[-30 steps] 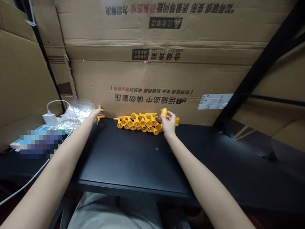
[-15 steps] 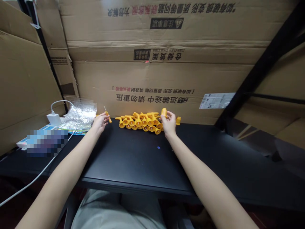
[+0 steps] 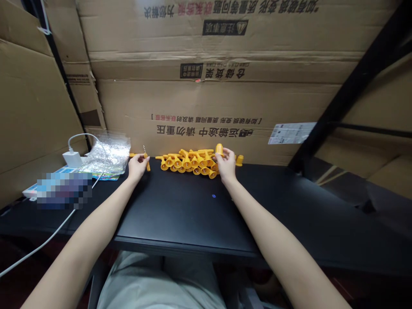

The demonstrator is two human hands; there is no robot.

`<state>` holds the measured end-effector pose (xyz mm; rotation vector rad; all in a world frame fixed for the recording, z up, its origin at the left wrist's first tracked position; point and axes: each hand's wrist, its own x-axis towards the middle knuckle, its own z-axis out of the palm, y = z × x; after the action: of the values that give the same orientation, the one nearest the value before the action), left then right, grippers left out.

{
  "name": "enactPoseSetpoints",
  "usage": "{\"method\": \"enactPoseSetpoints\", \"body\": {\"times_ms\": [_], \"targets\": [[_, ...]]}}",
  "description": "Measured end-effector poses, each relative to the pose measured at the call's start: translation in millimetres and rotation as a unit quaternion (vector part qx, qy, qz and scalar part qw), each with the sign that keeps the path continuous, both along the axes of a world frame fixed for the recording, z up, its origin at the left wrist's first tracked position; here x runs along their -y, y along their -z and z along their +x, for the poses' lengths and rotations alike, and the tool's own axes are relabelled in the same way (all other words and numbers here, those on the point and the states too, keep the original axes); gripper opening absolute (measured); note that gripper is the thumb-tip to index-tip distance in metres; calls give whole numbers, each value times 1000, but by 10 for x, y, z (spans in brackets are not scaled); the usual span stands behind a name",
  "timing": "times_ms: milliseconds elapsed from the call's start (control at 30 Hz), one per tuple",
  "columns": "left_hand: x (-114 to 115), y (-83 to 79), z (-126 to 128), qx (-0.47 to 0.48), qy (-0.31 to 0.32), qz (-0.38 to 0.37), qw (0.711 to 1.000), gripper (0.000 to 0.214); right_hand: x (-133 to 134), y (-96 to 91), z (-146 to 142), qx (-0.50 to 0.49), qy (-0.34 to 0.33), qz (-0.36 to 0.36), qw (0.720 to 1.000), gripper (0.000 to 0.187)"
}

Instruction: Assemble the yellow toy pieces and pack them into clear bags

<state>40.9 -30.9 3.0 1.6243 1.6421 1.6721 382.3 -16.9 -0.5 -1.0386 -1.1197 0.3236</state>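
At the back of the table, my left hand (image 3: pixel 137 167) is closed on a thin yellow plastic stick (image 3: pixel 148 166) with a small metal chain or spring (image 3: pixel 144 149) at its top. More yellow plastic shows just behind these fingers. My right hand (image 3: pixel 227 165) pinches a yellow bell-shaped cap (image 3: pixel 219 149), its rounded end up, above the pile's right end. Between both hands lies a pile of yellow trumpet-shaped plastic pieces (image 3: pixel 186 161), several with their flared mouths facing me. Another yellow cap (image 3: pixel 239 160) sits just right of my right hand.
Cardboard (image 3: pixel 206 98) walls off the back of the black table (image 3: pixel 180 214). Left stand clear plastic bags (image 3: pixel 109 154), a white plug (image 3: pixel 72 159) on a power strip (image 3: pixel 30 191), and a white cable (image 3: pixel 48 242). A small blue spot (image 3: pixel 213 196) lies mid-table.
My left hand has shifted slightly right and turned, the yellow stick now hanging more upright. My right hand with the yellow cap has barely moved.
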Motion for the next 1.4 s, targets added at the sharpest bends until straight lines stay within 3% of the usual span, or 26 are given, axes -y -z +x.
{"method": "enactPoseSetpoints", "body": {"times_ms": [200,333,400,600,767,867,1000,1100,1400], "targets": [[-9,52,-26,-118,-15,-57,991,21,-19,9,4,-12,7,0,1000,39],[8,96,-9,-225,-17,-164,960,20,-15,8,-7,-10,6,6,1000,40],[21,107,6,-250,-4,-179,952,20,-2,3,-16,-9,7,7,1000,42],[62,50,5,-238,6,-142,961,23,72,-40,-50,-9,18,-7,1000,45],[115,-9,24,-265,0,-56,963,28,233,-182,-199,71,-86,0,994,39],[147,-23,62,-270,16,-30,962,30,388,-278,-355,214,-154,28,964,30],[172,-34,98,-266,28,-29,963,30,542,-316,-515,366,-191,59,909,27],[177,-42,107,-257,21,-25,966,30,570,-292,-554,405,-201,61,890,30],[242,-79,235,-242,44,3,969,29,583,-264,-593,427,-202,69,878,29]]}}
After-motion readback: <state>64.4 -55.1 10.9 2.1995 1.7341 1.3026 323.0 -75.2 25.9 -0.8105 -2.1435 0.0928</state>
